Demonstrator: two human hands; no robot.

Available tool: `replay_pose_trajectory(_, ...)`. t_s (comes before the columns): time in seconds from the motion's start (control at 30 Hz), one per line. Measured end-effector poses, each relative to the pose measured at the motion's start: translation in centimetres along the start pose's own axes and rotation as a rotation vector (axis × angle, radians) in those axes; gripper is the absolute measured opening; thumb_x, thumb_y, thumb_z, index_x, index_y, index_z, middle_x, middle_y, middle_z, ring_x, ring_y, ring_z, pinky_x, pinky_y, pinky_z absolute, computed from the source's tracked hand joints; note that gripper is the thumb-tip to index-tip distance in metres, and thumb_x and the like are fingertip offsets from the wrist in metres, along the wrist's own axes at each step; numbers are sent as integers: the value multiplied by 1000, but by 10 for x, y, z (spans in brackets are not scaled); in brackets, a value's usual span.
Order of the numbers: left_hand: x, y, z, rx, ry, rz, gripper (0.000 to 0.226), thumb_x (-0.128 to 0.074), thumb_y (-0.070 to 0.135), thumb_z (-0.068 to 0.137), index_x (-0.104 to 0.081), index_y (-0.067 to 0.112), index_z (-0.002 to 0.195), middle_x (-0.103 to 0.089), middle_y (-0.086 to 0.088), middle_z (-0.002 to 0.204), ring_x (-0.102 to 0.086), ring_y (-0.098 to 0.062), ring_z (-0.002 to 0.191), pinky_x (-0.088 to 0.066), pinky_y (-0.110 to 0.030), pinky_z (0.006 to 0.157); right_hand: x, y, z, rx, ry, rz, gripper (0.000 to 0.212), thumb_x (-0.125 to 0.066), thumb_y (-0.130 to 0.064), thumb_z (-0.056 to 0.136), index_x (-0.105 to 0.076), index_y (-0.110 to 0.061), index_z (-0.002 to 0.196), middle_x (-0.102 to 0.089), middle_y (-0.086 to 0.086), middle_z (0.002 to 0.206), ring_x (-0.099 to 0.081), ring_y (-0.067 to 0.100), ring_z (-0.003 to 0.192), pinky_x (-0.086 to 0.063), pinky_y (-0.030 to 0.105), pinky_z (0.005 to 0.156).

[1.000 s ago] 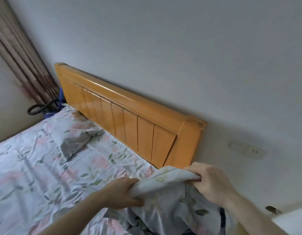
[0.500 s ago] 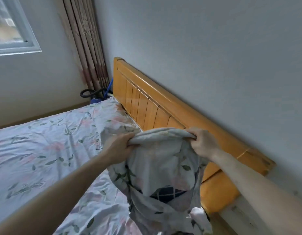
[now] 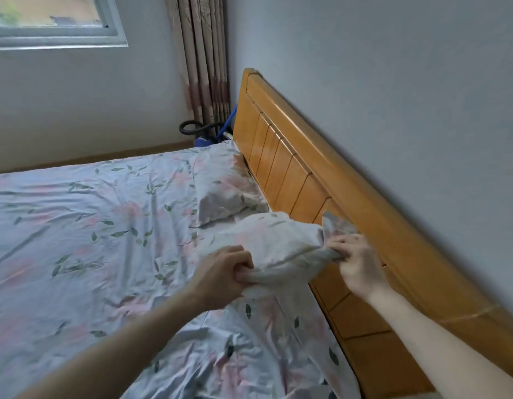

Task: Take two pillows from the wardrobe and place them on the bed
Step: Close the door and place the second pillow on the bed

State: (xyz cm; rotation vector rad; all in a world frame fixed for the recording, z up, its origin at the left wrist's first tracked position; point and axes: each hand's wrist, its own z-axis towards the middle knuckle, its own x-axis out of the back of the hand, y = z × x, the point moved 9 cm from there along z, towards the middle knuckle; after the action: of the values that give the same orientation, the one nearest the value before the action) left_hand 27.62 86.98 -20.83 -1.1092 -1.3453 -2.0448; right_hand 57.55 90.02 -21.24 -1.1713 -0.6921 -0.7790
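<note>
Closest in, the left hand (image 3: 225, 273) is bunched tight on the near corner of the second pillow (image 3: 274, 244), knuckles curled over a twist of floral cover. Across from it, the right hand (image 3: 354, 263) pinches the other near corner, right beside the headboard (image 3: 307, 180). Both hands clamped on cloth, then, one at each end of the near edge.

The pillow itself is down on the bed (image 3: 91, 226), far edge near the boards. It looks light and very soft: it sags between the two grips and the cover gathers into folds, so I'd judge the filling is loose inside. Corner holds suit it for dragging and squaring up; to lift it flat, a hand under the middle would serve better. No slip risk, nothing fragile.

Just beyond lies the first pillow (image 3: 226, 188), already resting against the headboard. Farther off, curtain (image 3: 203, 53) and window (image 3: 56, 21).
</note>
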Motion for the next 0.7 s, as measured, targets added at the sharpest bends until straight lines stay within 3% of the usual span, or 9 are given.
replay_pose_trajectory(0.13, -131, -43, -40, 205, -422, 9, 12, -66, 31, 78, -71, 25, 87, -68, 8, 93, -63, -15, 84, -47, -27, 70, -87, 69, -59, -215, -393, -139, 39, -64, 1, 89, -80, -32, 103, -73, -13, 112, -55, 15, 119, -50, 34, 98)
replay_pose_trajectory(0.2, -183, -61, -67, 301, -644, 20, 21, -63, 31, 83, -76, 25, 98, -72, 7, 104, -65, -15, 93, -50, -26, 78, -130, 103, -96, -336, -629, -160, 21, -63, -23, 100, -76, -39, 98, -74, -11, 108, -63, 11, 104, -52, 25, 80)
replay_pose_trajectory(0.27, -216, -81, -90, 410, -773, 13, 21, -64, 30, 88, -77, 23, 105, -74, 6, 111, -65, -14, 94, -48, -24, 79, -165, 131, -133, -444, -829, -153, 14, -60, -35, 102, -73, -39, 100, -75, -11, 103, -67, 8, 87, -49, 20, 66)
replay_pose_trajectory(0.37, -240, -118, -112, 623, -802, -25, 24, -66, 35, 91, -74, 25, 111, -73, 6, 115, -66, -16, 102, -53, -28, 86, -188, 156, -153, -508, -918, -157, 8, -62, -34, 100, -69, -37, 101, -74, -9, 115, -68, 11, 97, -58, 29, 83)
replay_pose_trajectory(0.43, -249, -141, -119, 744, -768, -45, 25, -66, 37, 91, -73, 25, 113, -71, 6, 115, -65, -15, 103, -52, -27, 85, -197, 170, -149, -533, -903, -132, 8, -62, -34, 99, -67, -37, 104, -71, -10, 118, -67, 12, 101, -59, 29, 83)
replay_pose_trajectory(0.57, -264, -182, -124, 886, -679, -58, 27, -66, 35, 92, -70, 25, 117, -67, 6, 113, -64, -16, 109, -50, -27, 89, -227, 195, -137, -553, -884, -97, 31, -62, -34, 99, -62, -30, 130, -63, -6, 134, -58, 12, 105, -51, 27, 86)
replay_pose_trajectory(0.7, -307, -226, -125, 976, -634, -89, 40, -66, 39, 92, -64, 25, 130, -61, 1, 137, -64, -16, 113, -51, -32, 96, -279, 225, -125, -577, -890, -66, 56, -62, -39, 98, -46, -26, 150, -52, -1, 151, -55, 23, 132, -48, 35, 101)
